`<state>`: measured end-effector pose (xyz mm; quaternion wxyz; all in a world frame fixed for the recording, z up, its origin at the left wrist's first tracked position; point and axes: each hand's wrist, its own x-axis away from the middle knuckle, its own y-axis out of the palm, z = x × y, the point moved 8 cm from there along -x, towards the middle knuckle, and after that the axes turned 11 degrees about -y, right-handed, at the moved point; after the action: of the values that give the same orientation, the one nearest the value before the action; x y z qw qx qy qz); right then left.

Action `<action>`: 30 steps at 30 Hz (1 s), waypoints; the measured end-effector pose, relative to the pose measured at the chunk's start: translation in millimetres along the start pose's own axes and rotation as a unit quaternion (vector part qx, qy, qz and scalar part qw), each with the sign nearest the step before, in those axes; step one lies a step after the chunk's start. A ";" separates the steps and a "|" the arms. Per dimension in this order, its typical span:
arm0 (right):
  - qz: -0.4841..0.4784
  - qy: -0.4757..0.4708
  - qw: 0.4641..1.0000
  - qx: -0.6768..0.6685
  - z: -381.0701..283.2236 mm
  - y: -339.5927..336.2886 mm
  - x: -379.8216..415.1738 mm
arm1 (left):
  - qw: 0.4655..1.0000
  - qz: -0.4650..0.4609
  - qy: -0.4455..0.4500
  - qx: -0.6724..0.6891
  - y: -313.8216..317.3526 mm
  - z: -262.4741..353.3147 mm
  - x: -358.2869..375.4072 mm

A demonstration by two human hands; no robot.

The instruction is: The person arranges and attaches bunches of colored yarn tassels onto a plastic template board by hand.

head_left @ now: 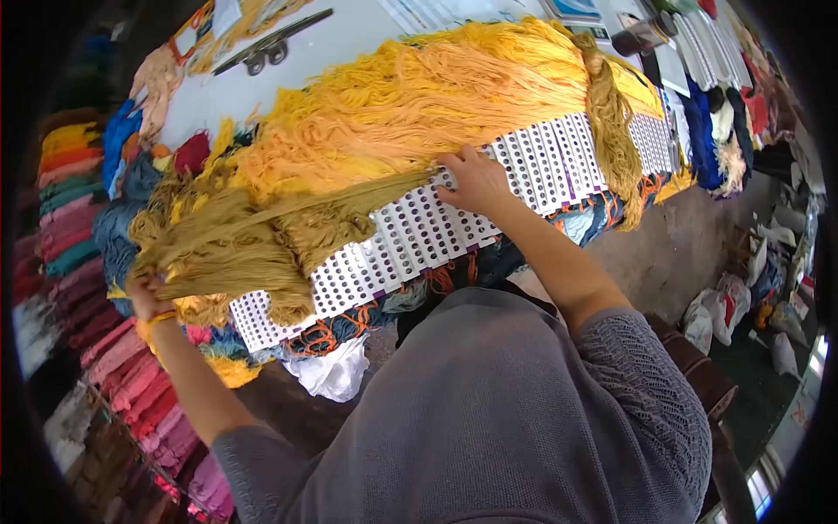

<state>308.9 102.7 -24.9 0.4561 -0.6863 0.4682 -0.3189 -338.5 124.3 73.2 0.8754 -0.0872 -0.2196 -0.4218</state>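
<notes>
**We Had an Olive-Brown Hank of Loose Yarn (231, 249) Stretched Sideways**

The hank lay at the left part of the worktop (205, 100), fanned out broadly at its left end and narrowing to a thin strand toward the right. Our left hand (146, 293), with a thin yellow band (162, 317) at the wrist, had its fingers closed on the fanned end. Our right hand (478, 182) rested palm down, its fingers partly curled, where the thin strand ended; we could not tell whether they pinched it.

Beneath the right hand and part of the hank ran a row of white flat strips with dark round dots (410, 231). Behind them we had a broad heap of yellow and peach-orange loose yarn (428, 87), and to the right a second olive-brown hank (614, 122) hung over the strips and past the front edge.

Beyond the heap lay a long dark tool with two ring-like loops (272, 48); near the far right corner we saw a dark cylindrical container (644, 35). A crumpled white plastic bag (334, 368) hung below the front edge, and stacked pink and red yarn bundles (144, 393) stood to our left.
</notes>
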 end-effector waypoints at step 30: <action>0.091 -0.296 0.941 0.138 -253.1 -20.3 -149.8 | 0.972 -0.062 0.020 -0.226 86.4 106.5 212.0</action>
<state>43.5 162.5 88.7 0.6913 -0.6346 0.3241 -0.1194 -188.3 66.1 267.7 0.8092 -0.2609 -0.1062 -0.5155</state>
